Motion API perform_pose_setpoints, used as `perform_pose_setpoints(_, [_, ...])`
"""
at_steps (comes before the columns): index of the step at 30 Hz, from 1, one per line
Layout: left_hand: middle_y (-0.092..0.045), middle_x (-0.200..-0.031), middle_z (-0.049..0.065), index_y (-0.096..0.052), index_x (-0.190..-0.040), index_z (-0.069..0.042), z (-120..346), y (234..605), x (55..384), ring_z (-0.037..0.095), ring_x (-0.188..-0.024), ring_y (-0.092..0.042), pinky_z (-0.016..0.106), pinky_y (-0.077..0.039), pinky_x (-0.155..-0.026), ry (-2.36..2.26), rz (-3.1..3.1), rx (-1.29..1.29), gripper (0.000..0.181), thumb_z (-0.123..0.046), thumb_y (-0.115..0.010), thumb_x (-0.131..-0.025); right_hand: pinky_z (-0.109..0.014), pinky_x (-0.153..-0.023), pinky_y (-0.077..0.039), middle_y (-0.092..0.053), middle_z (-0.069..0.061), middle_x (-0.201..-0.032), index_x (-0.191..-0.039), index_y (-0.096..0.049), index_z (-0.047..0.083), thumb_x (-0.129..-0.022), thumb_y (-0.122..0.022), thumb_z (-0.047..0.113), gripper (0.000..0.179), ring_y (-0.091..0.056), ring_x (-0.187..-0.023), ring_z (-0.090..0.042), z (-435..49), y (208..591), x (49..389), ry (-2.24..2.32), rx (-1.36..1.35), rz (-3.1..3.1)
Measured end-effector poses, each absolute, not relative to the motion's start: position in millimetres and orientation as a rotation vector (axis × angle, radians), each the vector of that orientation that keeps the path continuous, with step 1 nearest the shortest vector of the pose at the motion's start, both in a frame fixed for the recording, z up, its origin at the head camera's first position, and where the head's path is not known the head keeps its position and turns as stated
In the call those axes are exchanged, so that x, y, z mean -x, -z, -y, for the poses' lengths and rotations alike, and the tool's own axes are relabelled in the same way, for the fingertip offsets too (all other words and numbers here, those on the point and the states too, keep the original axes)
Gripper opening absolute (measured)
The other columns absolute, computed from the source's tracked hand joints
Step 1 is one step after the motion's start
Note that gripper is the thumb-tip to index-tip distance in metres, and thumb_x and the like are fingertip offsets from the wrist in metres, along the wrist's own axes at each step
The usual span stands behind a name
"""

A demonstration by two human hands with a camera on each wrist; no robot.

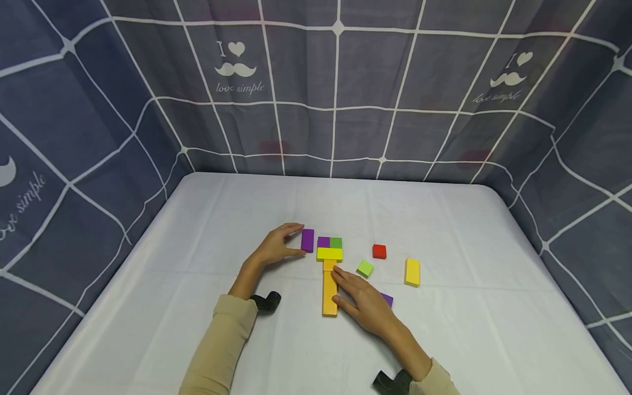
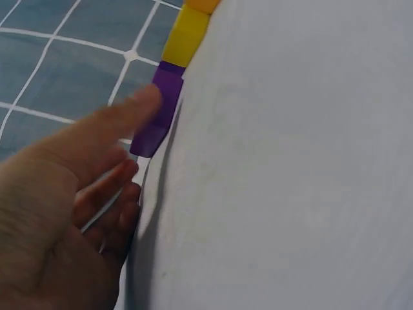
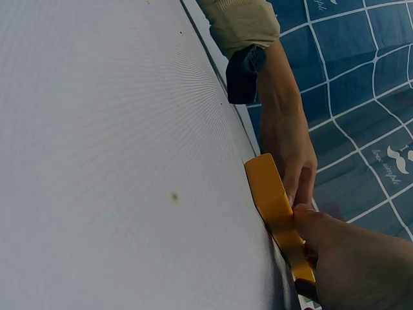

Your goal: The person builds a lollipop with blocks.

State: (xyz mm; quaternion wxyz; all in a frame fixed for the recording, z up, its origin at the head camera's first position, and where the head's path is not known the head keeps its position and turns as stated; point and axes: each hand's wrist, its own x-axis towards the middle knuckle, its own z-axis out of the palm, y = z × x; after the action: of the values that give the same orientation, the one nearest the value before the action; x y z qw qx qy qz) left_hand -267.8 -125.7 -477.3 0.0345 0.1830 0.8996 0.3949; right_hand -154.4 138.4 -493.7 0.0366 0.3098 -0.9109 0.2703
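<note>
Near the table's middle, a purple rectangular block point(image 1: 308, 240) stands beside my left hand point(image 1: 277, 245), whose thumb and fingertips spread about its near and far ends. In the left wrist view the thumb covers part of that purple block point(image 2: 169, 97); firm contact is not clear. My right hand point(image 1: 367, 304) rests along a long orange block point(image 1: 329, 296), fingertips and thumb touching its right side. Beyond it, in line, lie a small orange block point(image 1: 329, 265), a crosswise yellow block point(image 1: 329, 254), and a small purple block point(image 1: 323, 242) beside a green block point(image 1: 336, 242).
To the right lie a light green block point(image 1: 365, 268), a red block point(image 1: 379, 251) and an upright yellow block point(image 1: 412, 272). Another purple block point(image 1: 387, 299) is partly hidden behind the right hand. A gridded dark cloth point(image 1: 306, 71) walls the white table point(image 1: 222, 189).
</note>
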Motion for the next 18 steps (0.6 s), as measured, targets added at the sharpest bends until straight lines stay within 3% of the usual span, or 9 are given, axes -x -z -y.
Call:
perform_pose_setpoints(6, [-0.051,-0.133,0.008,-0.052,-0.131,-0.01,125.1,483.6,266.5,0.025,-0.126,-0.04,0.038,-0.033,-0.105,-1.252,-2.771,-0.502,0.064,-0.02,-0.078,-0.074,-0.039,-0.106,-0.031,-0.034,0.005,-0.146,-0.141,-0.039,0.015,-0.094,-0.051,0.04,0.055,-0.033,-0.132,-0.018,-138.5,493.5,154.1,-0.841,-0.952,2.795])
perform_pose_setpoints(18, [-0.047,-0.136,0.005,-0.048,-0.135,-0.013,115.9,488.6,266.8,0.025,-0.127,-0.037,0.041,-0.026,-0.108,-1.247,-2.814,-0.46,0.066,-0.025,-0.076,-0.077,-0.039,-0.105,-0.031,-0.034,0.004,-0.146,-0.141,-0.04,0.014,-0.093,-0.052,0.039,0.055,-0.034,-0.131,-0.018,-138.9,492.9,154.5,-0.851,-0.963,2.784])
